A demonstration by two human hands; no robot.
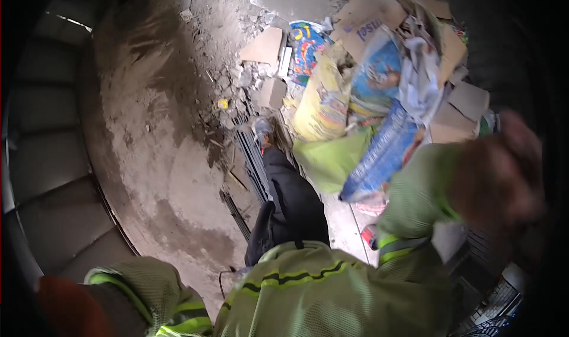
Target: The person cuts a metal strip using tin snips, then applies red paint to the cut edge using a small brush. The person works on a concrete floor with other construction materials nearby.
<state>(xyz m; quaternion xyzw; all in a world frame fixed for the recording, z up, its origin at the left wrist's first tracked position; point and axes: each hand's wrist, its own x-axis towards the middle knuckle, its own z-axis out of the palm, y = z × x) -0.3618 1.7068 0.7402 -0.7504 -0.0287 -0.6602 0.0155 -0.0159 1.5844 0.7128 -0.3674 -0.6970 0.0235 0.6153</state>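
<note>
My right hand (501,177) is raised close to the camera at the right edge. It is blurred and brownish, and nothing shows clearly in it. Its yellow-green high-visibility sleeve (415,200) runs down to my jacket (320,295). My left hand (68,307) sits at the lower left corner, looks orange-red as if gloved, and is partly cut off by the frame edge. My black trouser leg (293,200) steps forward, with the shoe (262,129) near the rubbish pile.
A heap of rubbish (379,82) lies ahead on the right: cardboard pieces, yellow, blue and green bags, broken blocks. The dusty concrete floor (160,135) spreads to the left. Dark curved steps (47,177) line the left side. A metal grate (492,301) is at the lower right.
</note>
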